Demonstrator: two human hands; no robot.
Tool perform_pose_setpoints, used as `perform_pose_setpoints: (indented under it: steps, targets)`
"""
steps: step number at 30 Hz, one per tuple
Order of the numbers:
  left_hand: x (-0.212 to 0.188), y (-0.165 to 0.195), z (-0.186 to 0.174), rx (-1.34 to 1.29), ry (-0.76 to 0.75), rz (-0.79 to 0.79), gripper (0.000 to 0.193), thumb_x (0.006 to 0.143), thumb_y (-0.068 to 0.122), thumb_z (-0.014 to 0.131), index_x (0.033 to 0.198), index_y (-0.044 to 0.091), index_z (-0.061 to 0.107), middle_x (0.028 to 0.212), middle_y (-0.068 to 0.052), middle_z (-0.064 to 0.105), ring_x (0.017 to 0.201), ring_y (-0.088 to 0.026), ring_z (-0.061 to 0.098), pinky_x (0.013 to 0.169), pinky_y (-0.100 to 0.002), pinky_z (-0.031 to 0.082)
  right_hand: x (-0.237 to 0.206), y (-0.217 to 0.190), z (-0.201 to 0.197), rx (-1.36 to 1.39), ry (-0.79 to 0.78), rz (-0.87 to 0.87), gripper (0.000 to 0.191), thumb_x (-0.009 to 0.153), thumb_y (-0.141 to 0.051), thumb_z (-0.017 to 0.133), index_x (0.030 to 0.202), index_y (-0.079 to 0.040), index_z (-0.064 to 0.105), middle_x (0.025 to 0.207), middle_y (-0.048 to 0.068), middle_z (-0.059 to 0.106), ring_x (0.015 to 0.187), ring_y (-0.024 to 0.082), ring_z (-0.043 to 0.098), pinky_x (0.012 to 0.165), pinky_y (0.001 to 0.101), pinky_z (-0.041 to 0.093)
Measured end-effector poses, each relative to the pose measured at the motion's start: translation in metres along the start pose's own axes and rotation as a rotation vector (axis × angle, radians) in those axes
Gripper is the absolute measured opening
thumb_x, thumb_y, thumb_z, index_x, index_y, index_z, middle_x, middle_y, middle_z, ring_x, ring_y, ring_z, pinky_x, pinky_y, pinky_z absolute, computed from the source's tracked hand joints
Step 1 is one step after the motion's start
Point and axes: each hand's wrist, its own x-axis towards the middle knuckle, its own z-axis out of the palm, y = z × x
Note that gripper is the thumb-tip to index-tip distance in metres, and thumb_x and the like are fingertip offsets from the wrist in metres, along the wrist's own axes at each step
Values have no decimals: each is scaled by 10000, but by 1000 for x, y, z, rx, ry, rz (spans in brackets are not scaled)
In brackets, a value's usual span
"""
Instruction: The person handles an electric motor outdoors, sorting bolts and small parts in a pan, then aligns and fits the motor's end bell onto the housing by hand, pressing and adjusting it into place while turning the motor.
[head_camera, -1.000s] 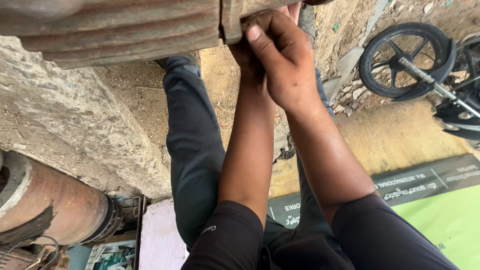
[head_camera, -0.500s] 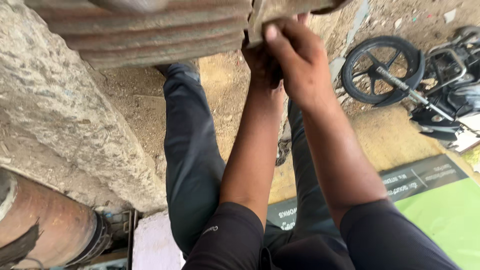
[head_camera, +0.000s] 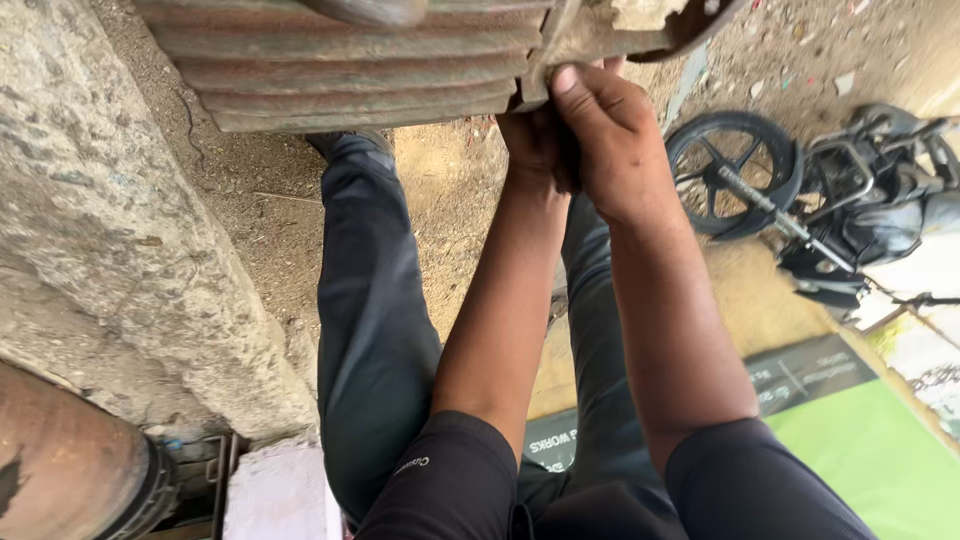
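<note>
Head view. At top centre of the frame my right hand (head_camera: 610, 140) and left hand (head_camera: 535, 145) are both closed on the end flange (head_camera: 590, 40) of the rusty ribbed motor casing (head_camera: 350, 65). The flange looks still attached; removal appears unfinished.

Ribbed motor housing (head_camera: 350, 70) at top; both hands (head_camera: 580, 140) at its right end flange (head_camera: 600, 40). Concrete block (head_camera: 120, 230) left; parked motorcycle (head_camera: 800, 190) right; the person's legs (head_camera: 375, 320) below, between them.
</note>
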Motion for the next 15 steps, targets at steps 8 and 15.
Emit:
perform_pose_setpoints:
  steps: [8,15]
  targets:
    - [-2,-5,6,-72,29,-53,444,1136,299,390,1202,-54,650,1046,-149,775,970,-291,778,952,-447,552,-6,-8,0,-26,32,-13,284,1064,-298,564,1041,-20,615,738,53,619,519,128,553,462,266,425]
    - [8,1,20,-157,27,-169,563,1134,457,403,1260,-35,645,1150,-127,757,1042,-249,748,1005,-402,533,-4,4,3,61,81,-56,265,1085,-275,547,1012,-32,622,776,38,633,587,117,566,515,264,439]
